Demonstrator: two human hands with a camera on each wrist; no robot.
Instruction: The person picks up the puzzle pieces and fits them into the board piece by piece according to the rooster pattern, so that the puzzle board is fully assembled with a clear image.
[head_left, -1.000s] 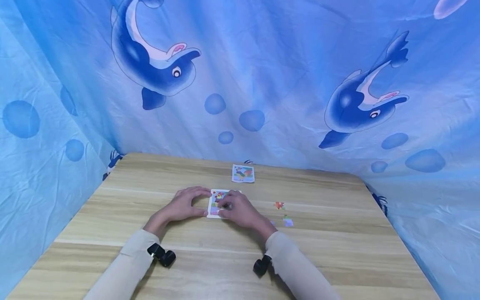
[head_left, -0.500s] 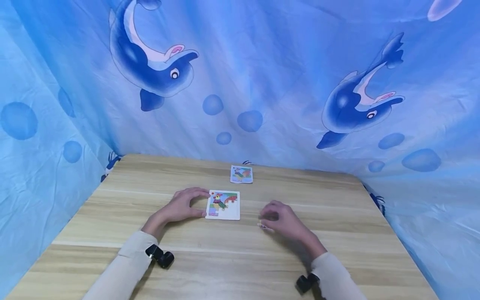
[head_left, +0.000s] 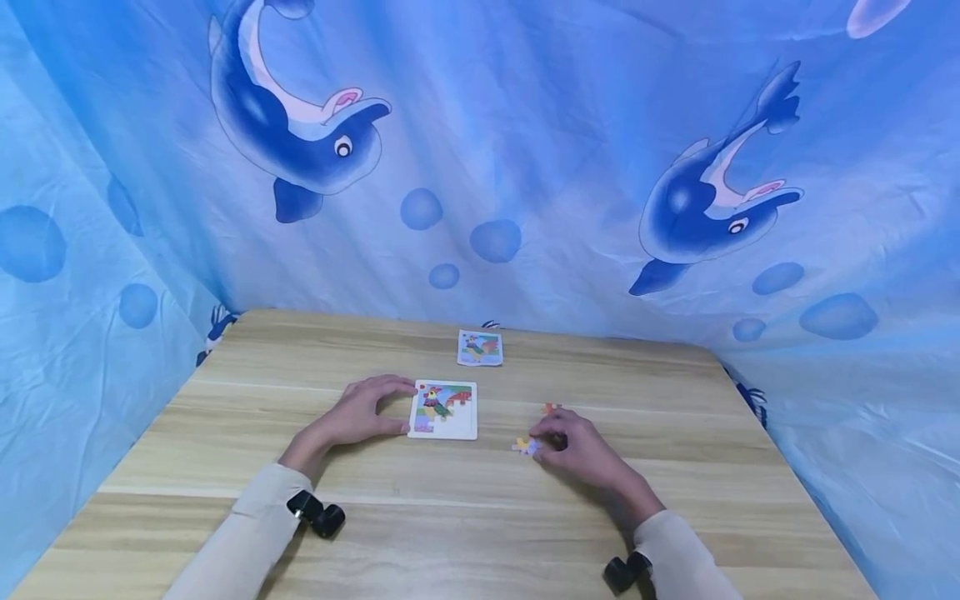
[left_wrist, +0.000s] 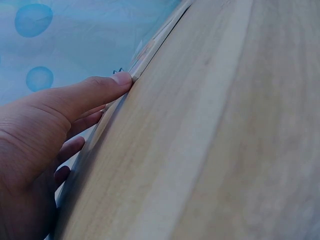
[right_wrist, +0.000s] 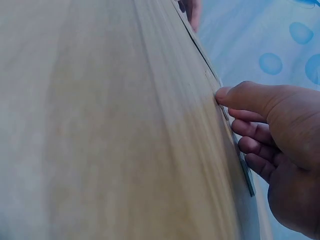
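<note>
A square white-rimmed puzzle tray [head_left: 455, 431] lies on the table in the head view, with a partly filled rooster picture. My left hand [head_left: 360, 413] is at its left side, thumb and forefinger spread apart and touching the edge. In the left wrist view, the thumb [left_wrist: 107, 89] lies straight against that edge. Right of the tray, my right hand [head_left: 585, 450] pinches a small yellow and purple puzzle piece [head_left: 522, 446] at the tabletop. An orange piece [head_left: 551, 407] lies just beyond the right fingers, partly covered. In the right wrist view the held piece is barely visible.
A small rooster picture card [head_left: 480, 348] lies near the far edge of the wooden table [head_left: 420, 533]. A blue curtain [head_left: 465, 125] printed with dolphins hangs behind the table and along its sides. Both sleeves carry a small black camera.
My right hand has gone from over the tray to the loose pieces at the right, baring the tray's white lower right area. The left hand has stayed at the tray's edge.
</note>
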